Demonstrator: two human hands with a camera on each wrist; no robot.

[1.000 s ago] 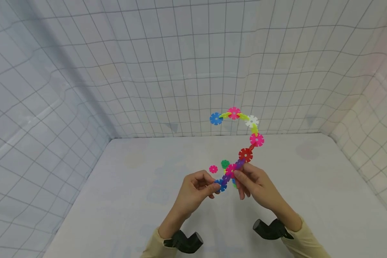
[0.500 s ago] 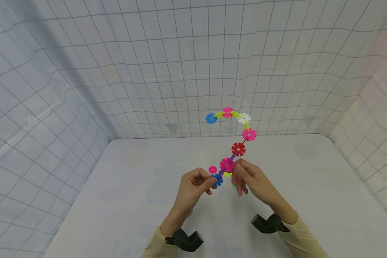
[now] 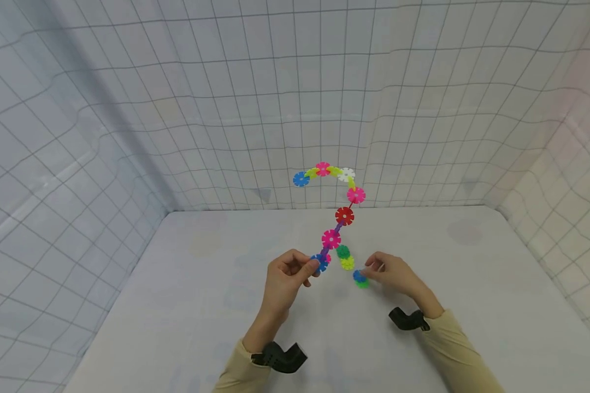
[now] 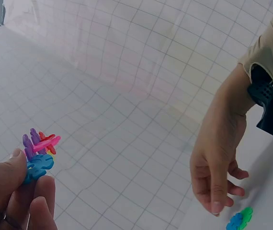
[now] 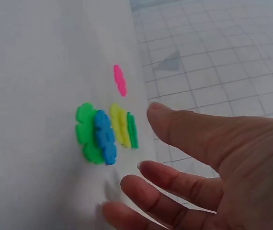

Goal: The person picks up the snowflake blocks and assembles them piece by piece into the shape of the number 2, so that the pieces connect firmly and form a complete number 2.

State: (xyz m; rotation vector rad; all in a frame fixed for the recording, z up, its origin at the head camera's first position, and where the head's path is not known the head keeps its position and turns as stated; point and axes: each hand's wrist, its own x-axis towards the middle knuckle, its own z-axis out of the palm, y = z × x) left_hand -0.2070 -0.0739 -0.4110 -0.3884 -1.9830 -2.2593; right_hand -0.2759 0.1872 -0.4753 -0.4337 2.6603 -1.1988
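Observation:
My left hand (image 3: 284, 281) pinches the blue snowflake disc (image 4: 39, 165) at the near end of a raised chain (image 3: 344, 216) of interlocking plastic discs. The chain runs up through purple, pink and red, then curves left past white and yellow to another blue disc (image 3: 301, 179). My right hand (image 3: 395, 273) holds nothing; its thumb and fingers (image 5: 146, 191) are parted, close over a loose blue disc (image 5: 106, 138). That disc overlaps a light green disc (image 5: 87, 134) on the table.
Yellow discs (image 3: 347, 263) and a dark green disc (image 3: 343, 251) lie farther back on the white table (image 3: 216, 305). A loose pink disc (image 5: 120, 80) is partly hidden behind the chain in the head view. Grid-patterned sheeting (image 3: 255, 109) encloses the table's back and sides.
My right hand has let go of the chain and moved right and down to the loose blue and green discs. My left hand has shifted slightly left and up, carrying the chain.

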